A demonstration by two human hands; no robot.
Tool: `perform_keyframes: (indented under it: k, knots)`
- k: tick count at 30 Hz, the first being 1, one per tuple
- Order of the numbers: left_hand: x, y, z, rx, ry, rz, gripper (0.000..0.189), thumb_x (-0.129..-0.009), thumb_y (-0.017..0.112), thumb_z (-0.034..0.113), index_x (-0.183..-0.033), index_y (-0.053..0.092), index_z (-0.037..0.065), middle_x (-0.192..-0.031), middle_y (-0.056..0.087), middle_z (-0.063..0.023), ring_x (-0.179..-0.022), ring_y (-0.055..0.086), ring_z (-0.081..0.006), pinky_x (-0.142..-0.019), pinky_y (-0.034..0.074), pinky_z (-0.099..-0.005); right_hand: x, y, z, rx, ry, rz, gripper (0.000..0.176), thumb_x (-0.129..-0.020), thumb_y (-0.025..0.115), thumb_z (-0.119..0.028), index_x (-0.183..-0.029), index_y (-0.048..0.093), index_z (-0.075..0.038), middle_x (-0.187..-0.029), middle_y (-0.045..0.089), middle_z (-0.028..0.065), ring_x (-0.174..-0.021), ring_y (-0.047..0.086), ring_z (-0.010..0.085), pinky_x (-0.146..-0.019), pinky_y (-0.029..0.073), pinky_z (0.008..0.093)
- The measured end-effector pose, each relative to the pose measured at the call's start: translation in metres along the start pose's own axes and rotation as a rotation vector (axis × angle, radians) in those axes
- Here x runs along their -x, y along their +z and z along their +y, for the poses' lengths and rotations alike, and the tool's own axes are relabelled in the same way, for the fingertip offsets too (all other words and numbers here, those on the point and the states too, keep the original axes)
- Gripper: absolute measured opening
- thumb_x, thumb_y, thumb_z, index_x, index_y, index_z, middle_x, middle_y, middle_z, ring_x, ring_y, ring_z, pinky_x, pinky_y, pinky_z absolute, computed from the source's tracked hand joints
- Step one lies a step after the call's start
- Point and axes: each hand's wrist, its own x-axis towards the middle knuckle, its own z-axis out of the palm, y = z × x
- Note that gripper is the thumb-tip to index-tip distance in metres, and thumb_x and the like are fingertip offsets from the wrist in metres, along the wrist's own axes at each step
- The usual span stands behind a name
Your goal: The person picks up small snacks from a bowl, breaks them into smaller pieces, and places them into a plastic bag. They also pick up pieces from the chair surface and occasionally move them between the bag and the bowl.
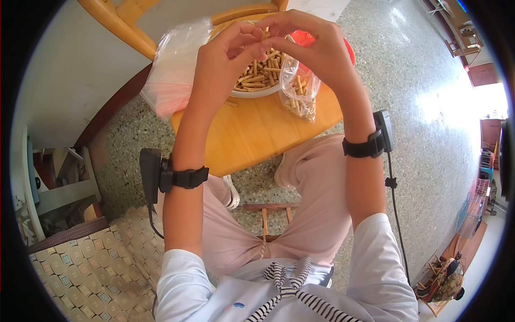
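Observation:
My left hand (222, 51) and my right hand (314, 40) meet above a white bowl (256, 94), fingertips pinched close together. Between them shows a small piece of a short tan stick (265, 33), partly covered by the fingers. The bowl is heaped with short tan sticks (257, 75) of the same look; my hands hide its far part. Under my right wrist, a clear plastic bag (300, 99) with several sticks inside leans against the bowl. Beside my left forearm lie flat clear plastic bags (174, 70) with red lines near one end.
All this rests on a wooden chair seat (252, 137). A red plastic container (343, 51) stands behind the bag. My legs (316, 182) are below the seat edge. At left are a patterned cloth cover (91, 273) and a shelf (70, 188). Speckled floor (418, 161) extends right.

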Motion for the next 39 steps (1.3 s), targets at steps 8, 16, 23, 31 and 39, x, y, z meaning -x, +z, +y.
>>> perform_keyframes:
  k: [8, 16, 23, 31, 39]
  knots:
    - [0.001, 0.009, -0.003, 0.026, 0.088, 0.112, 0.021, -0.092, 0.073, 0.011, -0.109, 0.067, 0.002, -0.103, 0.074, -0.0058, -0.094, 0.069, -0.0111, -0.083, 0.053, -0.0248, 0.001, 0.003, 0.011, -0.061, 0.009, 0.003, 0.019, -0.084, 0.076, -0.02, -0.102, 0.079, -0.013, -0.092, 0.074, 0.0036, -0.085, 0.07, 0.0167, -0.077, 0.055, 0.0316]
    - [-0.002, 0.006, -0.009, -0.133, 0.132, 0.108, 0.017, -0.094, 0.07, 0.009, -0.108, 0.064, 0.002, -0.108, 0.072, -0.0057, -0.1, 0.066, -0.0098, -0.084, 0.052, -0.0235, 0.0, 0.004, 0.007, -0.074, -0.039, 0.0, 0.016, -0.085, 0.075, -0.014, -0.099, 0.079, -0.011, -0.094, 0.074, 0.0056, -0.085, 0.069, 0.0188, -0.078, 0.055, 0.032]
    - [-0.001, 0.005, -0.01, -0.151, 0.17, 0.131, 0.017, -0.093, 0.072, 0.011, -0.106, 0.064, 0.003, -0.103, 0.07, -0.0016, -0.091, 0.063, -0.007, -0.078, 0.052, -0.0225, 0.002, 0.009, 0.004, -0.049, -0.092, 0.012, 0.019, -0.085, 0.074, -0.012, -0.104, 0.079, -0.012, -0.096, 0.072, 0.0059, -0.085, 0.069, 0.0198, -0.079, 0.055, 0.0318]
    - [-0.006, 0.006, -0.016, -0.132, 0.218, 0.186, 0.028, -0.087, 0.079, 0.024, -0.107, 0.07, 0.006, -0.099, 0.072, -0.0014, -0.089, 0.067, -0.0093, -0.067, 0.047, -0.0246, -0.004, 0.006, 0.0, 0.001, -0.142, 0.024, 0.015, -0.086, 0.073, -0.013, -0.1, 0.078, -0.008, -0.094, 0.072, 0.0069, -0.083, 0.068, 0.0205, -0.076, 0.055, 0.0327]
    - [0.0, 0.002, 0.017, -0.138, 0.05, 0.216, 0.023, -0.091, 0.075, 0.018, -0.109, 0.073, 0.004, -0.094, 0.073, -0.002, -0.085, 0.065, -0.0084, -0.072, 0.048, -0.0234, -0.005, -0.001, -0.017, -0.07, 0.18, 0.111, 0.018, -0.087, 0.074, -0.015, -0.103, 0.075, -0.006, -0.093, 0.073, 0.008, -0.075, 0.068, 0.0184, -0.071, 0.053, 0.0311]
